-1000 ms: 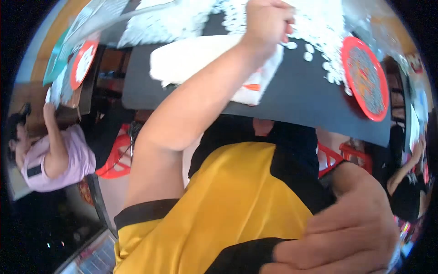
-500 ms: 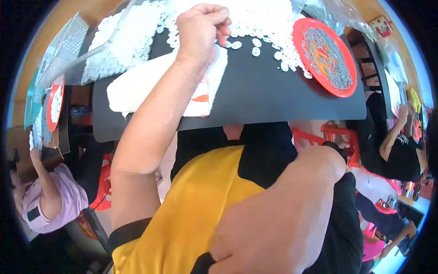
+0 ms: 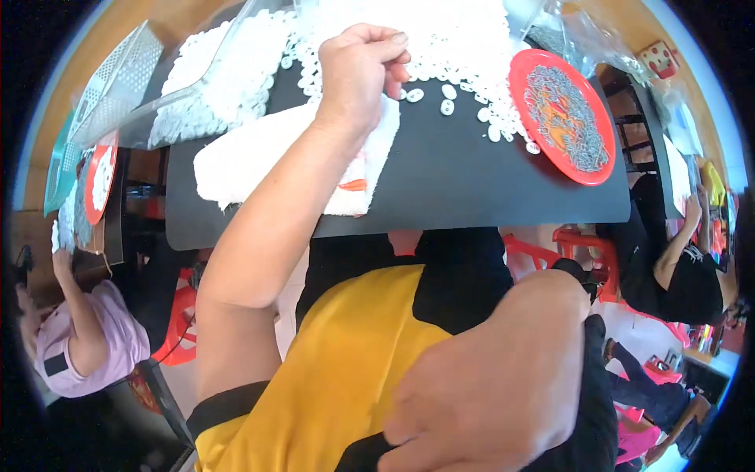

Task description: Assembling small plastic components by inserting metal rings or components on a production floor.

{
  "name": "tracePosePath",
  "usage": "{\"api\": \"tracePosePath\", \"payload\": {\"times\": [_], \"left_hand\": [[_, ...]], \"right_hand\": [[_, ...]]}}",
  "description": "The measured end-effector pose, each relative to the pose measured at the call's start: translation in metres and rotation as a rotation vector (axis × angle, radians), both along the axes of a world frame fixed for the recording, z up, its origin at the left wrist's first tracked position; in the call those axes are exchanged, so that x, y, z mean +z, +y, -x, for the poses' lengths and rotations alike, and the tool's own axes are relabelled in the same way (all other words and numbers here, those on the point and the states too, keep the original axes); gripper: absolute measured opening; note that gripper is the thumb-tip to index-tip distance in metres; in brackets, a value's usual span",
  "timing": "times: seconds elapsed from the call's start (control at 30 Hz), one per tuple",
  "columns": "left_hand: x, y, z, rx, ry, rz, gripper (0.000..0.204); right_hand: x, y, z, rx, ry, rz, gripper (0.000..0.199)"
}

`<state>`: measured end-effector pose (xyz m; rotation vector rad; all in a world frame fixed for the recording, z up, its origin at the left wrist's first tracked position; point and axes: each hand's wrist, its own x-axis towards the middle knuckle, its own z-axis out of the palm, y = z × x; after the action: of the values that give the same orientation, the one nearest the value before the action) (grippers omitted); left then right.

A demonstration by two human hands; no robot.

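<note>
Most of the small white ring-shaped plastic pieces (image 3: pixel 409 35) are seen in the head view heaped in a broad pile along the far side of the flat black worktop (image 3: pixel 472 181); a second heap lies to the left, partly under a clear plastic scoop (image 3: pixel 197 86). A few loose rings are scattered just in front of the main pile, near the left hand (image 3: pixel 358 75).

The left hand is reached out over the worktop with its fingers curled and pinched together at the edge of the pile; something small appears to be nipped between thumb and fingertips, but it cannot be made out for certain. The hand and forearm are rested on a white folded cloth (image 3: pixel 259 153) with a small orange mark, spread on the worktop.

The right hand (image 3: pixel 487 377) is held low and close to the camera, against the yellow and black shirt, loosely closed; whether anything is held in it cannot be told.

To the right, a round red plastic plate (image 3: pixel 560 114) is laid on the worktop, covered with a thin layer of tiny grey metal parts. It is set apart from the rings, just beside the pile's right fringe.

As a judgement, the handling of rings is far from finished: the heaps are large, and no sorted or finished batch is shown on the worktop.

Other people are seated at the left and right edges of the view.
</note>
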<state>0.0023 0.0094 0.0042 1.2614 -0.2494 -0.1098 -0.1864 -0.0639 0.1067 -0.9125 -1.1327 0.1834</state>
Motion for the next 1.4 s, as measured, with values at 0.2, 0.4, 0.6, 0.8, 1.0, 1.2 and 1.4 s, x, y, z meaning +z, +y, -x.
{"api": "tracePosePath", "payload": {"times": [0.2,0.4,0.6,0.8,1.0,1.2,1.4], "left_hand": [[-0.01,0.017,-0.007,0.021,0.019,0.033,0.011],[-0.006,0.003,-0.007,-0.052,-0.048,0.047,0.011],[-0.002,0.006,-0.005,-0.047,0.017,0.086,0.012],[-0.003,0.003,-0.007,-0.055,0.065,0.133,0.01],[-0.004,0.004,-0.008,-0.063,0.105,0.123,0.01],[-0.001,0.005,-0.004,-0.11,0.106,0.07,0.012],[-0.004,0.005,-0.004,-0.108,0.107,0.064,0.013]], "right_hand": [[0.022,-0.025,-0.037,0.21,-0.375,0.342,0.037],[0.034,-0.062,-0.035,0.22,-0.408,0.504,0.026],[-0.024,-0.095,-0.078,-1.12,-0.037,0.917,0.006],[-0.075,-0.102,-0.121,-1.356,-0.317,1.352,0.008],[-0.086,-0.098,-0.121,-1.364,-0.49,1.552,0.01],[-0.097,-0.093,-0.118,-1.414,-0.614,1.663,0.012],[-0.103,-0.088,-0.117,-1.395,-0.696,1.626,0.014]]}}
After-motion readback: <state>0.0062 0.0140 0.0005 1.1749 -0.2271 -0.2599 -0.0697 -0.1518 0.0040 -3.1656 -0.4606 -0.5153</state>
